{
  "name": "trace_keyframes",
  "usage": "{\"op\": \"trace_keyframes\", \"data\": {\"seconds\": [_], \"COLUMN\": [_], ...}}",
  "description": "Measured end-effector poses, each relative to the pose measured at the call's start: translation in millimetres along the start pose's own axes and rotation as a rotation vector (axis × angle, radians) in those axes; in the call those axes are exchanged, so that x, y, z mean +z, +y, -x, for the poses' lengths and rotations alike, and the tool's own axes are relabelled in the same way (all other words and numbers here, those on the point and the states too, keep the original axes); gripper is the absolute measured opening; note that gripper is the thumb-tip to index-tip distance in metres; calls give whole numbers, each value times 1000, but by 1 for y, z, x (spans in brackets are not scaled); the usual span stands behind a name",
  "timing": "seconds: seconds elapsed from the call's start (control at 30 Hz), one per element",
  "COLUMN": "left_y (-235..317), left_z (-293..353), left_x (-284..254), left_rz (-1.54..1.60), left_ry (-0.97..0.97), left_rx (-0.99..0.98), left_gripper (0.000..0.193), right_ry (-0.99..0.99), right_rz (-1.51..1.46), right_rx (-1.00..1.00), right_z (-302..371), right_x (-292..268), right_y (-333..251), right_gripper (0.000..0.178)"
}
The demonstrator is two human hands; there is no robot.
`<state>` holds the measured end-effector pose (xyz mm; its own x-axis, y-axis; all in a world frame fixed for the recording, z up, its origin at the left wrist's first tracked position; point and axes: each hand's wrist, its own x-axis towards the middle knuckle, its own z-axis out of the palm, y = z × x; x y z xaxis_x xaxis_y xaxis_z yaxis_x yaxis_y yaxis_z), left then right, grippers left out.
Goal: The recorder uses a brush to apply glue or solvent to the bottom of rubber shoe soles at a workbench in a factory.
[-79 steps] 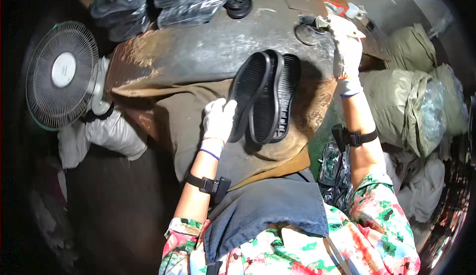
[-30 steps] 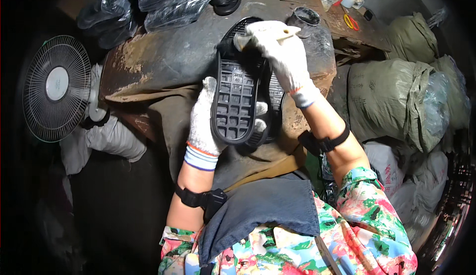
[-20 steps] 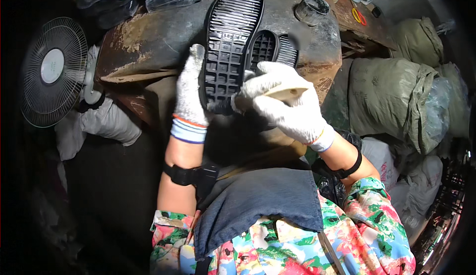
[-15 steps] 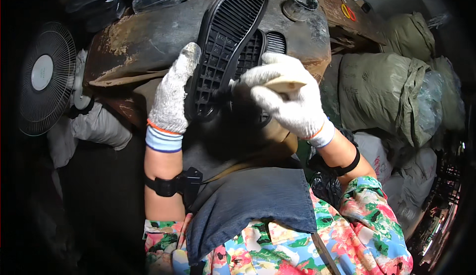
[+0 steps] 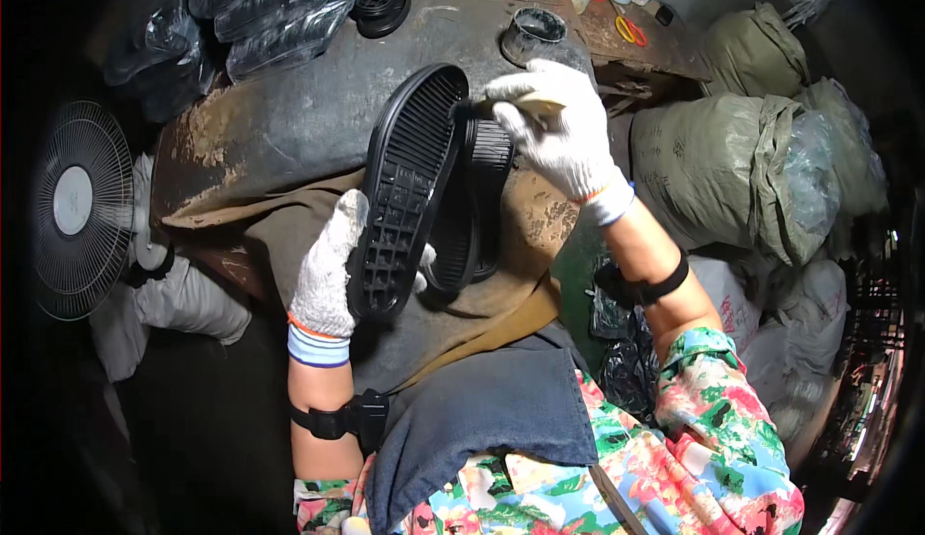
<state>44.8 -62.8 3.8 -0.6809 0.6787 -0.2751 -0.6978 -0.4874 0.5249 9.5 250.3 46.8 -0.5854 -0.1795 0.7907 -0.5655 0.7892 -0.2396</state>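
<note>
My left hand (image 5: 328, 270), in a white knit glove, grips a black shoe sole (image 5: 409, 173) by its left edge. The sole stands tilted, with its ribbed and gridded face toward me. Gloved fingertips show past the sole's right edge. Behind it is another black sole (image 5: 489, 154), partly hidden; I cannot tell whether my left hand holds that one too. My right hand (image 5: 568, 135), also gloved, is closed round the pale handle of a brush (image 5: 541, 105). The brush's dark tip is at the upper right edge of the front sole.
A stained metal can (image 5: 533, 36) stands on the worn workbench (image 5: 289, 101). More black soles (image 5: 385, 0) lie at the back, beside plastic-wrapped bundles (image 5: 279, 14). A fan (image 5: 77, 202) stands at left. Yellow-orange scissors (image 5: 631, 32) and stuffed green sacks (image 5: 703, 169) are at right.
The front sole has come lower, toward me. My right hand has moved up, bringing the brush from the sole's lower right side to its upper right edge. The view has shifted slightly.
</note>
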Motion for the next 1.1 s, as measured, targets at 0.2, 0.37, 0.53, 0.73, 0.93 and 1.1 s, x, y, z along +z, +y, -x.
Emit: {"op": "trace_keyframes", "data": {"seconds": [0.2, 0.37, 0.53, 0.73, 0.93, 1.1], "left_y": [-4, -8, -8, -20, -26, -30], "left_z": [5, -6, -8, -17, -25, -24], "left_x": [17, 9, -10, -5, -17, -30], "left_rz": [161, 339, 449, 566, 550, 587], "left_ry": [-47, -110, -208, -313, -433, -634], "left_rx": [-76, 14, 2, 6, 115, 228], "left_gripper": [64, 75, 77, 72, 66, 73], "right_ry": [-91, -28, 124, -98, -220, -248], "right_rz": [75, 21, -617, -288, -543, -535], "right_rx": [-169, -107, 506, 259, 69, -104], "right_z": [-40, -54, -22, -6, -6, -1], "right_x": [19, 50, 73, 88, 81, 62], "right_y": [11, 6, -3, -31, -67, -103], "right_gripper": [15, 15, 19, 17, 20, 18]}}
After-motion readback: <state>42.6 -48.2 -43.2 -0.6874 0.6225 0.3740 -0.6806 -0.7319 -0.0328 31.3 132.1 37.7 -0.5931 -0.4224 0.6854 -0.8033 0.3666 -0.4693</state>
